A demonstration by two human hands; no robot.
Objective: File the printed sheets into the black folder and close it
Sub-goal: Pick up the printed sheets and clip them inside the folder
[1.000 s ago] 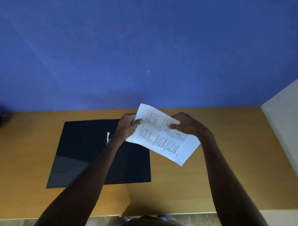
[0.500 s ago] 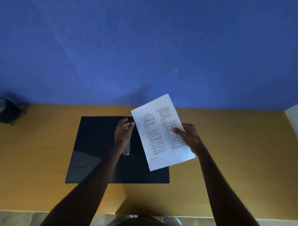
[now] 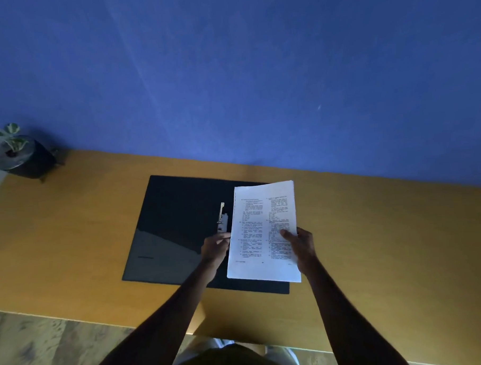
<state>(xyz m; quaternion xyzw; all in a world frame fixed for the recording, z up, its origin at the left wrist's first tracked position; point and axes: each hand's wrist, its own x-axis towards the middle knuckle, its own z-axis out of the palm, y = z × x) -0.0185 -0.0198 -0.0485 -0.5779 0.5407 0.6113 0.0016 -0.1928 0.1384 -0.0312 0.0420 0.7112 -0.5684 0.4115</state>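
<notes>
Printed sheets [image 3: 263,231] held above open black folder [image 3: 178,229], lying flat.

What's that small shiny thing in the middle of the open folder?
On the wooden desk lies an open black folder. Near its centre fold, just beyond the left hand, sits a slim metal clip: the only pale, shiny part on the dark folder.

One head-worn view, looking forward and steeply down.

We see from above the person's own chest, facing a blue wall [image 3: 229,72] across a wooden desk [image 3: 388,245]. Both forearms reach away from us, close below the lens; desk edge and floor [image 3: 34,348] fill the near left corner.
</notes>
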